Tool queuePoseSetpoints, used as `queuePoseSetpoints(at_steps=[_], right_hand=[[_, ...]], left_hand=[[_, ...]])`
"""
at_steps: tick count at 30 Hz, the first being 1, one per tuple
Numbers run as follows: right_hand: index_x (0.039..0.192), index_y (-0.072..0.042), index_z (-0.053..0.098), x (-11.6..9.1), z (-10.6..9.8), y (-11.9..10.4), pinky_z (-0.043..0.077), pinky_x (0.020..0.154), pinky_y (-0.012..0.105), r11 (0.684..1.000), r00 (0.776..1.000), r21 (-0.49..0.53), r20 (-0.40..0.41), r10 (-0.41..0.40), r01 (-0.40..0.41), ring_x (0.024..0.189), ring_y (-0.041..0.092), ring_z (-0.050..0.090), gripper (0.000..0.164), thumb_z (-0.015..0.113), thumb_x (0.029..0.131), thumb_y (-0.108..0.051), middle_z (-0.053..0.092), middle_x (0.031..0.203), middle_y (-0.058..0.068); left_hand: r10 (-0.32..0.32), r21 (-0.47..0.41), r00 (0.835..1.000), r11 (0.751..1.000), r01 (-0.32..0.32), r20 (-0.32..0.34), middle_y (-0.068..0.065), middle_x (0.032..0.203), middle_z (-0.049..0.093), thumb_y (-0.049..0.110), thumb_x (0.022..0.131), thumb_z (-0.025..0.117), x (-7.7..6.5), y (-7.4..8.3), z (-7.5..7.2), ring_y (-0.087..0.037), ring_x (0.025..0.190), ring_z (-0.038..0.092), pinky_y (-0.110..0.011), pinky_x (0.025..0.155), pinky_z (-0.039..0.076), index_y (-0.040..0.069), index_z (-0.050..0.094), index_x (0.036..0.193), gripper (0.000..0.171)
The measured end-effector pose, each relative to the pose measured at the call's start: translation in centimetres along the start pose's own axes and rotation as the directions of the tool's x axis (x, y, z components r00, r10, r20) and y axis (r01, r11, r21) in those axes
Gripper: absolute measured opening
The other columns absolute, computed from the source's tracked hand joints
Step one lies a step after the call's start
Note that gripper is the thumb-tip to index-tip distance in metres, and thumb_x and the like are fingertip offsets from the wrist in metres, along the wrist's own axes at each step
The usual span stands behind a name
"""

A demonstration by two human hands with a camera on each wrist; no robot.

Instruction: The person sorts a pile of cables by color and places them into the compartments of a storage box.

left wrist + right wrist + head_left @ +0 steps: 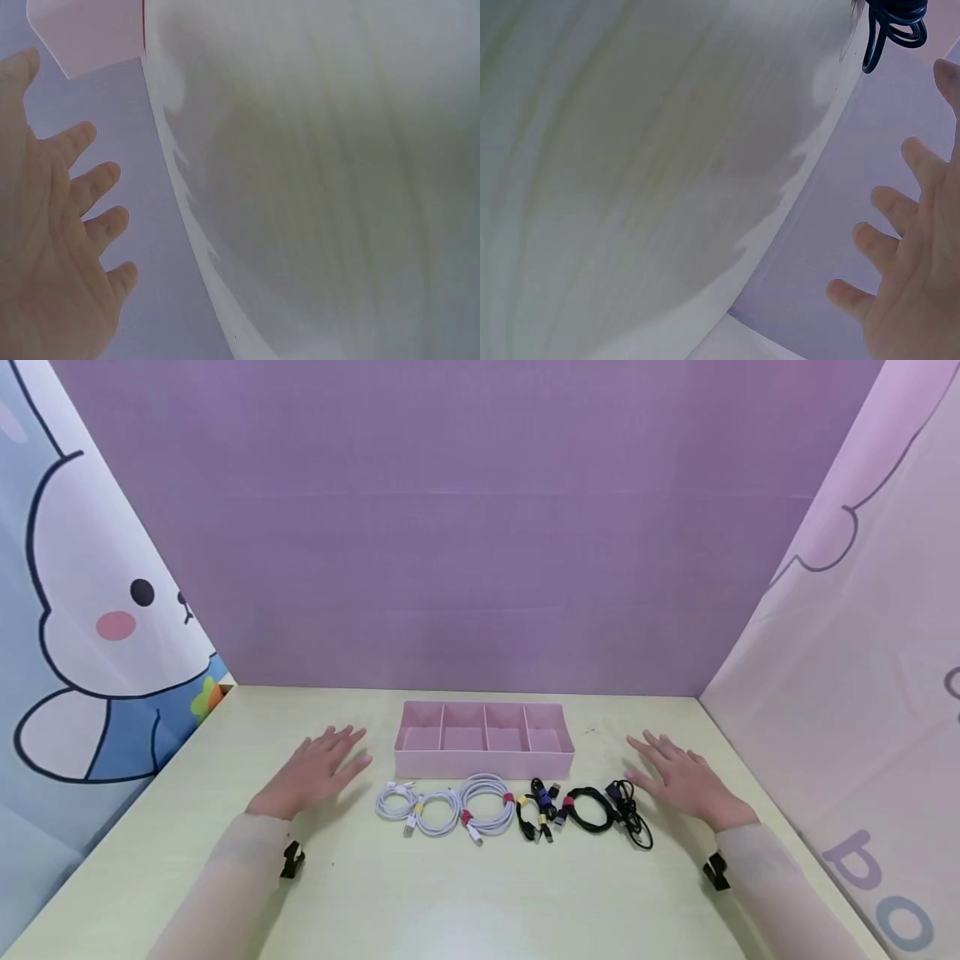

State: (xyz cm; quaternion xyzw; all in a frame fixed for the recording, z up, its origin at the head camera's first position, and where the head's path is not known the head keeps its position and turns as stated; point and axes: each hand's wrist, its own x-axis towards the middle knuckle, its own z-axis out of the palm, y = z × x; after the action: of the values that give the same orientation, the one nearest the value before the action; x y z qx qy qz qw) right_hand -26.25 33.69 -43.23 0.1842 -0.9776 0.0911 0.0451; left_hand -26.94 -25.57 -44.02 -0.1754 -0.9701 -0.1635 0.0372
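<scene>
My left hand [311, 772] hovers palm down over the left of the table, fingers spread and holding nothing. On the other side my right hand [686, 785] is spread the same way, close to a bundled black cable [628, 814]. Between the hands stands a pink box [483, 765] with several compartments in a row. In front of it lie coiled white cables, among them a large coil [486, 779] with red ties and a smaller one [437, 832] with a yellow tie. Right of these are short black cables [542, 802] and a black coil [591, 828] with a red tie.
The pale wooden table [420, 902] ends at a purple backdrop [465, 543]. A cartoon-printed curtain [127, 693] hangs at the left, and a pale pink printed one [847, 693] at the right. Black straps [292, 860] show at both wrists.
</scene>
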Motion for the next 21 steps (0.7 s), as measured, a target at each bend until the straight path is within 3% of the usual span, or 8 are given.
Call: queuePoseSetpoints(at_steps=[5,10,15,21], right_hand=[[0.155,-0.015,0.038,0.0,0.1,-0.3,0.027,0.104,0.078,1.0,1.0,-0.002,-0.018,-0.019,0.019,0.142,0.05,0.028,0.066,0.049,0.102,-0.053,0.031,0.158,0.024],[0.153,-0.014,0.042,-0.1,0.3,-0.4,0.03,0.102,0.078,0.999,0.998,0.002,-0.053,-0.045,0.045,0.139,0.051,0.033,0.065,0.052,0.101,-0.051,0.036,0.155,0.024],[0.153,-0.013,0.042,-0.4,0.1,-0.7,0.032,0.1,0.078,0.999,0.999,0.019,-0.031,-0.035,0.035,0.138,0.051,0.034,0.064,0.052,0.101,-0.05,0.036,0.155,0.024],[0.152,-0.01,0.044,-0.7,-0.2,-0.9,0.033,0.098,0.078,0.999,1.0,0.028,0.016,-0.024,0.023,0.136,0.053,0.036,0.065,0.05,0.102,-0.052,0.035,0.155,0.026]], left_hand=[[0.025,-0.031,1.0,0.999,-0.024,0.011,-0.024,0.158,0.03,0.053,0.105,0.037,0.5,0.0,0.3,-0.05,0.145,0.021,-0.072,0.114,0.014,0.008,0.035,0.156,0.068],[0.011,-0.114,1.0,0.993,-0.007,0.029,-0.023,0.159,0.029,0.051,0.106,0.036,0.8,0.4,0.4,-0.049,0.145,0.02,-0.07,0.115,0.016,0.007,0.033,0.156,0.067],[-0.029,-0.243,0.995,0.969,0.051,0.093,-0.02,0.162,0.025,0.058,0.105,0.033,1.2,0.6,0.6,-0.046,0.147,0.018,-0.069,0.115,0.016,0.011,0.029,0.159,0.072],[-0.017,-0.343,0.993,0.938,0.057,0.119,-0.018,0.161,0.029,0.058,0.105,0.034,1.8,0.7,0.7,-0.042,0.146,0.024,-0.064,0.117,0.021,0.011,0.03,0.158,0.072]])
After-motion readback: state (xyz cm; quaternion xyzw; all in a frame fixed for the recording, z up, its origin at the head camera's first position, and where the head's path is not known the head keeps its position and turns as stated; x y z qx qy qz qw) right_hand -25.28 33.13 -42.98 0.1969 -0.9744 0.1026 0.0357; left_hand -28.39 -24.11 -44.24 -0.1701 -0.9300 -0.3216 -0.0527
